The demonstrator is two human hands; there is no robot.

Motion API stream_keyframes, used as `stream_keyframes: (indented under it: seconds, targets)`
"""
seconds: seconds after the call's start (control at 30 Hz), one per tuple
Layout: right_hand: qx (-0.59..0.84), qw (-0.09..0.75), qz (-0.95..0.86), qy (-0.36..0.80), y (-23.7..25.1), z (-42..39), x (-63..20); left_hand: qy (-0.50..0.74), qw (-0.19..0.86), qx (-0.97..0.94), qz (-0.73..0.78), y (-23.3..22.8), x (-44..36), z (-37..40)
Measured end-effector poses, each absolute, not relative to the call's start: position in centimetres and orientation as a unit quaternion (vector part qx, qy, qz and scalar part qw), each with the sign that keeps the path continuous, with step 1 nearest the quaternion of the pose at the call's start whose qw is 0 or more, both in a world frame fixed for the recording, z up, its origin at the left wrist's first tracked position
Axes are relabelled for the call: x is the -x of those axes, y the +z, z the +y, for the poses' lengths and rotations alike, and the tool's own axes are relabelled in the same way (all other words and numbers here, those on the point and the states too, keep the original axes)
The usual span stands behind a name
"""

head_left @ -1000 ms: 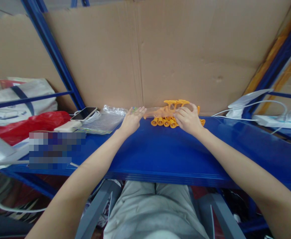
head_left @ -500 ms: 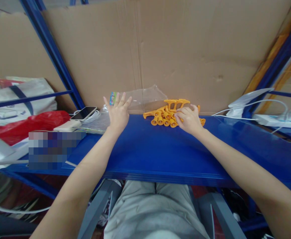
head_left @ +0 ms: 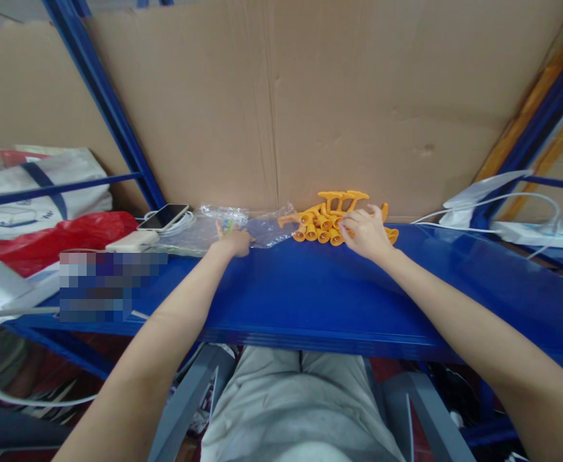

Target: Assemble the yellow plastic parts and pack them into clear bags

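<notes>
My left hand (head_left: 235, 242) lies low on a clear plastic bag (head_left: 274, 228) with a small coloured label. Its thumb sticks out to the side; the other fingers are largely hidden behind the hand. Several orange plastic pieces (head_left: 323, 232) with flared, cup-like ends and T-shaped ends lie in a stacked pile against the cardboard. My right hand (head_left: 366, 230) rests over the right part of that pile, fingers bent and somewhat apart, touching the pieces. No piece is lifted. The bag's right end reaches the left end of the pile.
Cardboard (head_left: 339, 96) stands upright behind the blue table (head_left: 310, 295). To the left are a phone (head_left: 164, 217), a white cable, a white block (head_left: 133, 242) and a red plastic bag (head_left: 69, 234). White cables and a white object (head_left: 459, 205) are at the right.
My left hand has come down from its raised, spread pose, and the clear bag has dropped flat onto the table with it. My right hand has stayed on the orange pile.
</notes>
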State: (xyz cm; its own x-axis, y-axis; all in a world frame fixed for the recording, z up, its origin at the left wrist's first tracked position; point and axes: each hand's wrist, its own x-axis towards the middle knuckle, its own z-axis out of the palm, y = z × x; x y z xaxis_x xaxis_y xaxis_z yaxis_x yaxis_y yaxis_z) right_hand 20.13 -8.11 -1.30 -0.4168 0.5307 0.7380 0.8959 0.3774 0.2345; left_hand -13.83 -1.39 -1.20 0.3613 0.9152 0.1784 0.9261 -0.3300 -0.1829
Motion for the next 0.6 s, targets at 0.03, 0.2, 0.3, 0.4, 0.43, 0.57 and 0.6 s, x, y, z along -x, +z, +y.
stream_keyframes:
  seconds: [0.03, 0.2, 0.3, 0.4, 0.43, 0.57, 0.6]
  targets:
    - [0.458, 0.285, -0.780, -0.319, -1.3, -8.1, -20.1, 0.005, 0.119, 0.806, -0.580, -1.1, 13.8, -1.4]
    - [0.462, 0.276, -0.783, -0.312, -1.4, -8.1, -20.0, 0.036, 0.087, 0.794, -0.600, -0.1, 12.9, -2.4]
    - [0.461, 0.271, -0.786, -0.309, -1.6, -8.0, -19.9, 0.012, 0.085, 0.816, -0.572, 0.1, 12.3, -2.8]
    - [0.460, 0.261, -0.790, -0.311, -1.8, -8.0, -19.9, 0.009, 0.066, 0.826, -0.559, 0.2, 11.4, -3.2]
    - [0.462, 0.257, -0.790, -0.311, -1.8, -7.9, -19.8, 0.014, 0.053, 0.824, -0.563, 0.2, 11.1, -3.3]
    - [0.478, 0.238, -0.790, -0.301, -1.7, -7.8, -19.6, 0.032, 0.023, 0.817, -0.576, 0.0, 10.3, -3.6]
    - [0.485, 0.232, -0.789, -0.296, -1.6, -7.8, -19.4, 0.034, 0.022, 0.817, -0.575, -0.1, 10.3, -3.6]
